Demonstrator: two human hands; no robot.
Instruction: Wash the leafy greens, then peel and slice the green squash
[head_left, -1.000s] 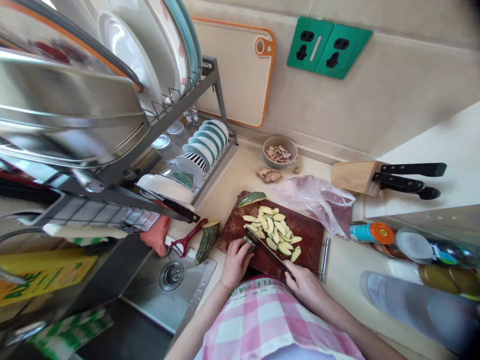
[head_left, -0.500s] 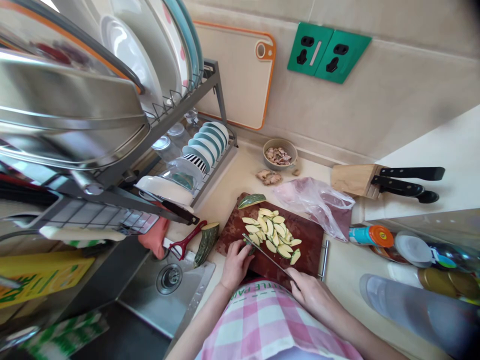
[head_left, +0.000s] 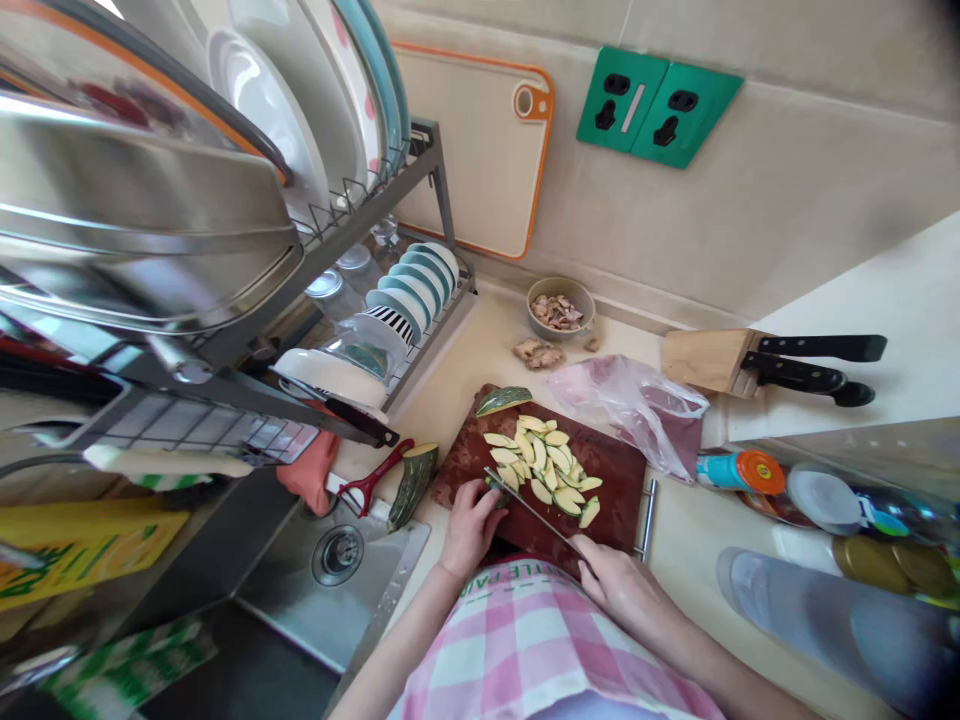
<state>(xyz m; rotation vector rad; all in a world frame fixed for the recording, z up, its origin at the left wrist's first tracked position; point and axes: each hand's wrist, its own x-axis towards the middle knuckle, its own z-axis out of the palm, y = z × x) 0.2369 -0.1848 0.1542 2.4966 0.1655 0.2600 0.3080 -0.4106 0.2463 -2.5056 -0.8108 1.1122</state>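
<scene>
On the brown cutting board (head_left: 465,457) lies a loose heap of pale green-edged squash slices (head_left: 555,468). My right hand (head_left: 609,572) is closed round the handle of a long knife (head_left: 534,508), whose blade slants up and left to my left hand. My left hand (head_left: 472,520) has its fingers curled on a small green squash piece at the board's near left, mostly hidden by the fingers. A wedge of squash (head_left: 504,401) rests at the board's far left corner. Left of the board, a larger squash piece (head_left: 414,488) lies by a red peeler (head_left: 373,482).
A sink (head_left: 300,580) is at the lower left, below a dish rack (head_left: 360,220). Behind the board are a bowl of meat pieces (head_left: 559,308), ginger (head_left: 537,353) and a plastic bag (head_left: 626,400). A knife block (head_left: 705,360) and jars (head_left: 750,472) stand at right.
</scene>
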